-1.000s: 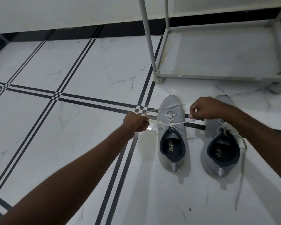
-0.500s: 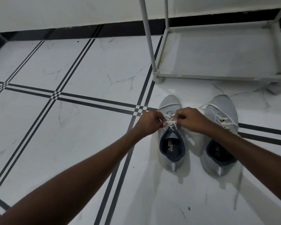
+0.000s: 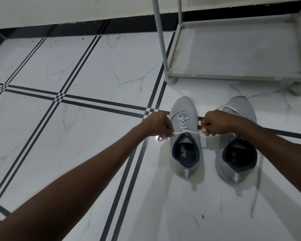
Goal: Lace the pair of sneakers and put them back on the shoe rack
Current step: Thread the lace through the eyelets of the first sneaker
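- Down on the tiled floor point(image 3: 97, 66) we noted two grey sneakers, toes pointing to the far side, heels near us.
- Left sneaker point(image 3: 184, 150) stood just beside the right sneaker point(image 3: 236, 160), a bare strip of floor between them.
- We recorded the left hand point(image 3: 159, 125) closed in a fist on one end of the white lace point(image 3: 183, 122), just left of the left sneaker.
- Right hand point(image 3: 215, 123) was likewise closed, pinching the other lace end, over the gap between the two shoes.
- Lace ran taut and level between both fists, crossing the top of the left sneaker's tongue; crossed rows lay laced below it toward the toe.
- Right sneaker's own lace looped loose over its toe; our right forearm hid part of that shoe.
- Shoe rack point(image 3: 233, 76) stood on the far right, its bottom shelf bare, both sneakers near its front rail but not touching it.
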Demonstrator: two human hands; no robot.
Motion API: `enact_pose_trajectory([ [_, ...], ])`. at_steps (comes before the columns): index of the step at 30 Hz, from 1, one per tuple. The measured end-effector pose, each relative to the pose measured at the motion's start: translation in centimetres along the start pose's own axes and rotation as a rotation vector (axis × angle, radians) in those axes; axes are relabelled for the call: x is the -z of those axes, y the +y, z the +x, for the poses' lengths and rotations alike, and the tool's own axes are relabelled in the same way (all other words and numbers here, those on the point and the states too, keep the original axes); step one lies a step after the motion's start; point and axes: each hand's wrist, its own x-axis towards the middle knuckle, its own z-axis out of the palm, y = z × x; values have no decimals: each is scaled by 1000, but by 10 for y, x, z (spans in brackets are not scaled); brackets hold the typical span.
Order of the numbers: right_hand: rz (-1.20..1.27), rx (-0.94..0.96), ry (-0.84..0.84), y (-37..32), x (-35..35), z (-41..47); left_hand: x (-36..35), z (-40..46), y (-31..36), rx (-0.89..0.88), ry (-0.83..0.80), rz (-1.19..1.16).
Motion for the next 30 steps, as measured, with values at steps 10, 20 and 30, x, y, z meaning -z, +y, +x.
enact_pose_trajectory([
  [10, -204, -29, 136, 24, -32, 1, -24, -15, -33, 35, 37, 62],
  [20, -132, -85, 161, 21, -27, -9, -12, -14, -42, 61, -59, 19],
  [30, 927, 110, -99, -3, 5, -16, 19, -25, -22, 61, -133, -1061],
])
